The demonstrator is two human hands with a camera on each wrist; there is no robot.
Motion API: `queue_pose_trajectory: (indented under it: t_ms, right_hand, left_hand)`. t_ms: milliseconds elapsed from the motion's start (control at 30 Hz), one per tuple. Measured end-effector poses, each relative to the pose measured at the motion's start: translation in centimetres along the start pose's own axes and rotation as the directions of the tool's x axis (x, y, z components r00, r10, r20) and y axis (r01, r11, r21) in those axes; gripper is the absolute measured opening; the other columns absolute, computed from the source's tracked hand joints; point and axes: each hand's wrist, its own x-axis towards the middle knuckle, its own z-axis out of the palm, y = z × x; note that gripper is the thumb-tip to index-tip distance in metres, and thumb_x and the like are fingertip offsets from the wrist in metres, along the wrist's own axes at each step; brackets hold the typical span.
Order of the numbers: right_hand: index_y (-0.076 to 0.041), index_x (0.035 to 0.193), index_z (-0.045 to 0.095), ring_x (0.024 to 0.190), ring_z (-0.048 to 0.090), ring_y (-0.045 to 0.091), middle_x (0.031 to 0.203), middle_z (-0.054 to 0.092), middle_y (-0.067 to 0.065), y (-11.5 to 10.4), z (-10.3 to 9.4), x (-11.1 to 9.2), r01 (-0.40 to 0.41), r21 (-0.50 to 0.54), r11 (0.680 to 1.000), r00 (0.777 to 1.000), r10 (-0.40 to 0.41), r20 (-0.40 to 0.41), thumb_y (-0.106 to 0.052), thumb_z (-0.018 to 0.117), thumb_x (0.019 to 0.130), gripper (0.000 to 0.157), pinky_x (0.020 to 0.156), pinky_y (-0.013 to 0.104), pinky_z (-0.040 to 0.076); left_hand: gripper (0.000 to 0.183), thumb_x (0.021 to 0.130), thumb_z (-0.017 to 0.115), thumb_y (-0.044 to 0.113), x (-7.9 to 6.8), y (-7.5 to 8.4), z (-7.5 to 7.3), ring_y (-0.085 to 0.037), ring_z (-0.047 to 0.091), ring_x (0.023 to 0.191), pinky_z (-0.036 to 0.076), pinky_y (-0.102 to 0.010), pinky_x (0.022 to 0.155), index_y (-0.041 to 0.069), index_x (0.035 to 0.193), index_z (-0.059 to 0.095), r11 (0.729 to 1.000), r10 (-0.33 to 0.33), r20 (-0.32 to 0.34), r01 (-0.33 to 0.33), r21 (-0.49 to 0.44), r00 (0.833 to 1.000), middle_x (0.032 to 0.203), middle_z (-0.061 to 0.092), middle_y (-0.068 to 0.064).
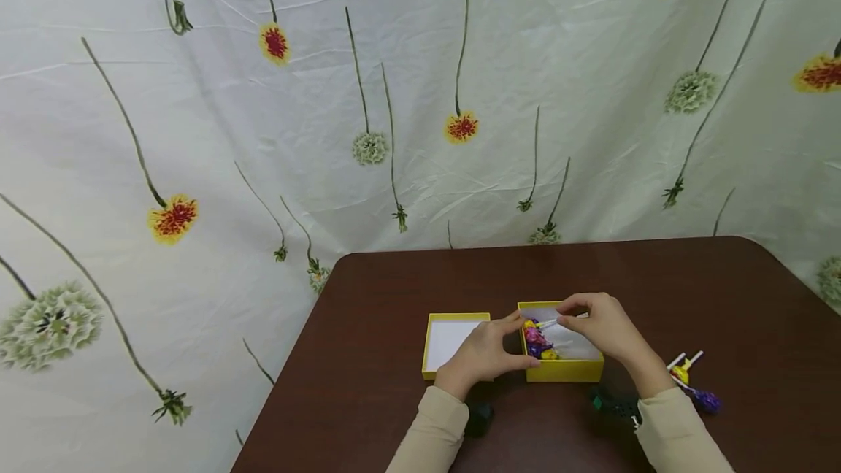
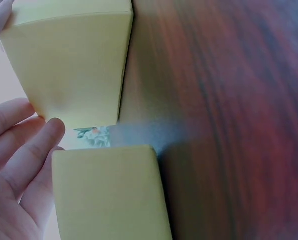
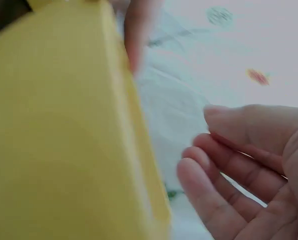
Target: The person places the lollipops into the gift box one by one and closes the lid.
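A yellow box (image 1: 565,371) with a white inside stands uncovered on the table. Wrapped lollipops (image 1: 535,338) in purple, pink and yellow lie along its left side, white sticks pointing right. My left hand (image 1: 484,349) grips the box's left end, thumb at the front corner and fingers towards the back. In the left wrist view its fingertips (image 2: 54,130) touch the box wall. Over the box, my right hand (image 1: 607,325) pinches a lollipop stick (image 1: 549,323) between thumb and forefinger. The right wrist view hides that stick, showing the hand (image 3: 249,170) beside the box wall (image 3: 64,125).
Left of the box lies a yellow-edged lid (image 1: 453,338), white inside up. More lollipops (image 1: 706,401), purple and yellow, lie on the brown table (image 1: 394,283) by my right forearm. Dark wrist devices (image 1: 614,404) sit under both wrists. A flowered cloth (image 1: 420,93) hangs behind.
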Motion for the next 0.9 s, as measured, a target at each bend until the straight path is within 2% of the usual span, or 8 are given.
queue_pose_trajectory:
  t_ms: [267, 500, 633, 733, 833, 900]
  right_hand:
    - [0.004, 0.119, 0.068, 0.097, 0.066, 0.027, 0.11, 0.071, 0.016, 2.4, -3.6, -1.1, -0.082, 0.004, 0.997, 0.996, 0.082, 0.043, -0.016, 0.07, 0.094, 0.032, 0.08, 0.043, 0.06]
    - [0.005, 0.121, 0.066, 0.099, 0.068, 0.033, 0.113, 0.07, 0.022, 4.8, -6.3, -2.4, -0.113, -0.023, 0.993, 0.994, 0.113, -0.007, -0.016, 0.067, 0.097, 0.033, 0.082, 0.05, 0.059]
    - [0.007, 0.124, 0.064, 0.108, 0.063, 0.042, 0.121, 0.066, 0.028, 6.4, -7.8, -3.2, -0.153, -0.04, 0.987, 0.988, 0.153, -0.018, -0.02, 0.065, 0.099, 0.037, 0.084, 0.054, 0.057]
    - [0.008, 0.126, 0.063, 0.112, 0.06, 0.044, 0.125, 0.063, 0.031, 7.7, -8.9, -3.9, -0.175, -0.049, 0.983, 0.985, 0.175, -0.014, -0.024, 0.064, 0.099, 0.042, 0.083, 0.054, 0.056]
    - [0.009, 0.126, 0.063, 0.101, 0.066, 0.019, 0.123, 0.065, 0.03, 9.0, -10.0, -4.8, -0.195, -0.064, 0.979, 0.981, 0.196, -0.004, -0.023, 0.064, 0.099, 0.041, 0.081, 0.05, 0.056]
    - [0.009, 0.126, 0.063, 0.093, 0.061, -0.002, 0.122, 0.067, 0.028, 9.8, -10.5, -5.3, -0.209, -0.062, 0.976, 0.977, 0.211, 0.015, -0.022, 0.065, 0.099, 0.041, 0.08, 0.048, 0.056]
  left_hand:
    - [0.08, 0.084, 0.077, 0.052, 0.0, -0.2, 0.0, -0.023, 0.046, 0.142, 0.045, -0.039, 0.112, 0.016, 0.15, 0.048, 1.0, -0.002, -0.001, 0.002, -0.016, 1.0, 0.158, 0.041, -0.001]
    - [0.08, 0.084, 0.078, 0.051, 0.0, -0.2, 0.1, -0.024, 0.045, 0.142, 0.044, -0.04, 0.113, 0.018, 0.15, 0.048, 0.999, -0.009, 0.0, 0.009, -0.033, 1.0, 0.158, 0.041, 0.001]
    - [0.079, 0.084, 0.078, 0.051, 0.0, -0.3, 0.1, -0.026, 0.042, 0.145, 0.039, -0.046, 0.117, 0.02, 0.15, 0.048, 0.999, -0.016, 0.0, 0.016, -0.042, 1.0, 0.157, 0.042, 0.002]
    - [0.079, 0.083, 0.078, 0.052, 0.0, -0.3, 0.1, -0.027, 0.042, 0.145, 0.04, -0.045, 0.116, 0.021, 0.15, 0.048, 0.999, -0.02, 0.0, 0.02, -0.034, 1.0, 0.157, 0.043, 0.002]
    - [0.08, 0.084, 0.077, 0.052, 0.1, -0.3, 0.1, -0.027, 0.042, 0.145, 0.041, -0.045, 0.115, 0.021, 0.151, 0.048, 0.999, -0.018, 0.003, 0.018, -0.037, 1.0, 0.157, 0.043, 0.002]
    - [0.08, 0.084, 0.077, 0.052, 0.1, -0.3, 0.1, -0.027, 0.042, 0.145, 0.04, -0.046, 0.116, 0.021, 0.151, 0.048, 0.999, -0.017, 0.007, 0.018, -0.036, 1.0, 0.157, 0.043, 0.002]
